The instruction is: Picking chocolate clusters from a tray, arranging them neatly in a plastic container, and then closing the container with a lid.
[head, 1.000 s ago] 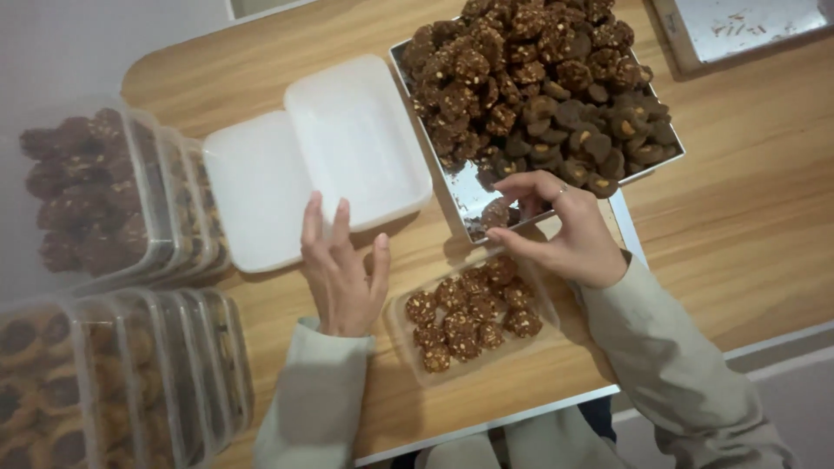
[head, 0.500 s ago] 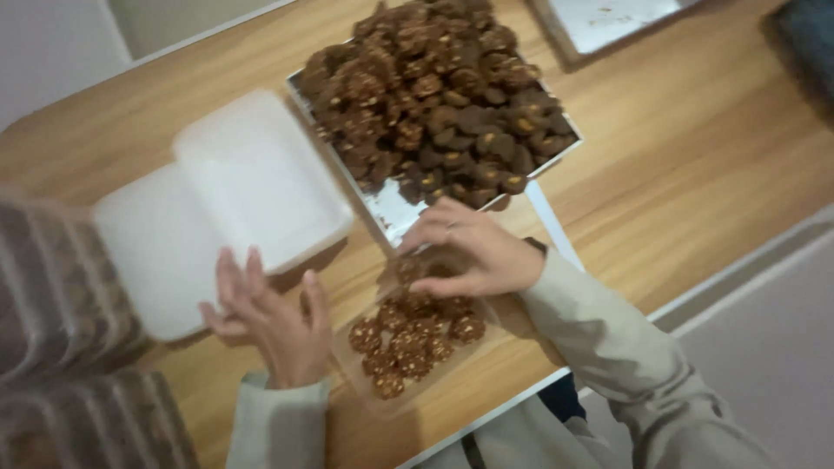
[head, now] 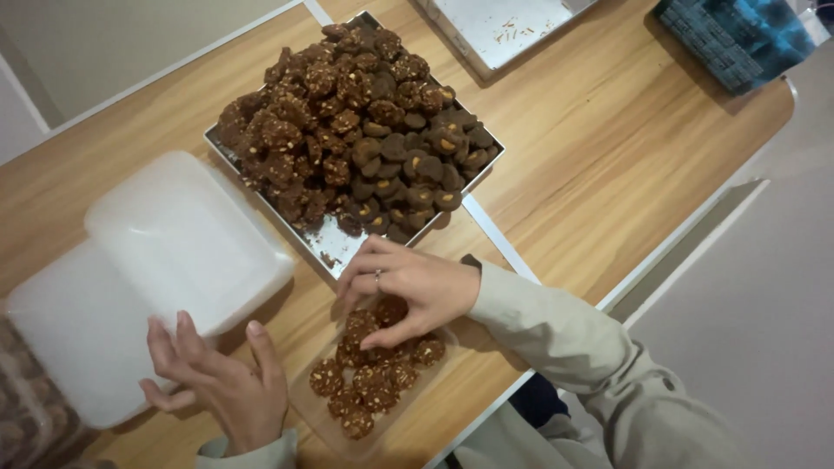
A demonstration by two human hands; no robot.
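Observation:
My right hand (head: pixel 408 289) hovers over a small clear container (head: pixel 306 406) of brown nut-topped cookies (head: pixel 369 382), its fingers curled around one cookie at the container's far end. My left hand (head: pixel 221 382) rests with fingers spread on the wooden table (head: pixel 608 130), just left of the container and touching the edge of a white plastic lid (head: pixel 182 234). A metal tray (head: pixel 334 247) piled with dark cookies (head: pixel 347 130) sits beyond my right hand.
A second white lid (head: pixel 69 330) lies under the first at the left. Filled containers (head: pixel 26 408) show at the bottom-left corner. An empty metal tray (head: pixel 504 26) and a blue patterned object (head: pixel 730 35) lie at the far side. The table's edge runs diagonally at right.
The view has shifted, so everything sits further left and lower in frame. My right hand has come down from the tray's corner onto the small container's cookies. My left hand stays beside the container.

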